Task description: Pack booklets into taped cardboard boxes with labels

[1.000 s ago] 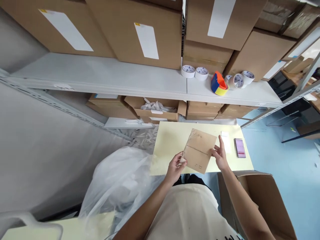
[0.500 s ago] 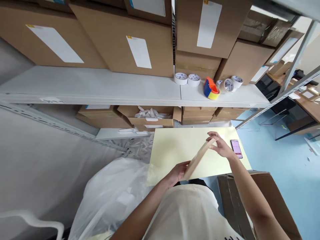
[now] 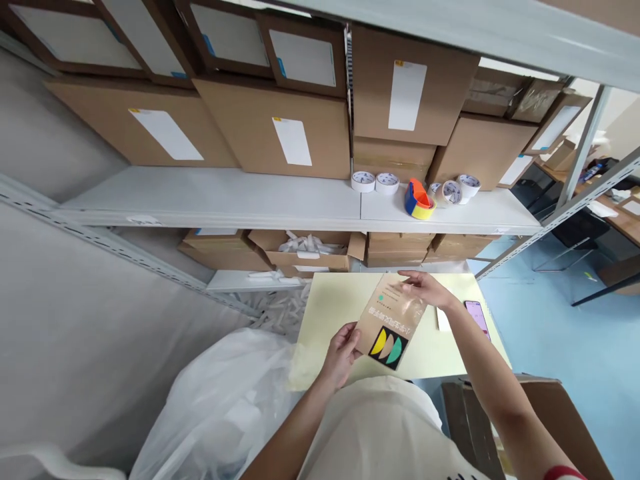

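Booklet, cover up, is mid-handling, not set down, above the tabletop near its front edge: left hand fingers clamp it; right hand touches, grip unclear.

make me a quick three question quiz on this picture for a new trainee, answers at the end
1. True or false: the left hand and the right hand both touch the book.

2. Which lies on the table?
A) tape
B) phone
C) boxes

3. Fill in: the book's dark square bears yellow, tan and ____ shapes.

Key: 1 true; 2 B; 3 green.
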Demonstrator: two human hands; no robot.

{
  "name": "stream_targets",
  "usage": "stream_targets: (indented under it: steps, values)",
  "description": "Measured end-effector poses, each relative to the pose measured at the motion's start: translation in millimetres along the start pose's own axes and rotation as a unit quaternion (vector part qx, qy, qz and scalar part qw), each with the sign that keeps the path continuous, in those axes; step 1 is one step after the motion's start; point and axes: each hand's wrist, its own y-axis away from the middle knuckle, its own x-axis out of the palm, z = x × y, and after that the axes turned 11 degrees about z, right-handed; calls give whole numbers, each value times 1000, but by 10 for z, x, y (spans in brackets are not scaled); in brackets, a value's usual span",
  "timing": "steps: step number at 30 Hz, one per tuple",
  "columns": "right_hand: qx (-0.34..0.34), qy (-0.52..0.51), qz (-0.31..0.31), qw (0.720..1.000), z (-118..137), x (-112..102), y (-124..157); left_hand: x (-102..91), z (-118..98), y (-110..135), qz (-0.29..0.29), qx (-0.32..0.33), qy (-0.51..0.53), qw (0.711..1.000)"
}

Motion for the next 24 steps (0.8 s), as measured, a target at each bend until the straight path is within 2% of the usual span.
stream_targets:
  steps: [4, 8, 12, 15, 17, 19, 21, 24]
  values:
    - [16, -82, -37, 996, -191, -116, 133, 58, 51, -12, -12, 2, 43, 999]
    - [17, -143, -107, 984, -350, -96, 128, 75, 107, 10, -13, -14, 88, 996]
    - [9, -178, -143, 974, -441, -3, 78, 80, 180, 67, -31, 4, 128, 991]
    - [-12, -233, -176, 956, -514, 131, 93, 143, 236, 61, -24, -3, 104, 994]
    - [-24, -274, -192, 942, -586, 245, 148, 187, 238, 15, -42, 9, 79, 996]
    - [-30, -300, -183, 936, -670, 339, 237, 192, 186, -48, -76, 42, 49, 995]
    - [-30, -299, -147, 942, -741, 376, 338, 144, 76, -108, -85, 60, 15, 994]
    - [-29, -289, -108, 951, -776, 295, 447, 28, -153, -172, -32, 31, -34, 998]
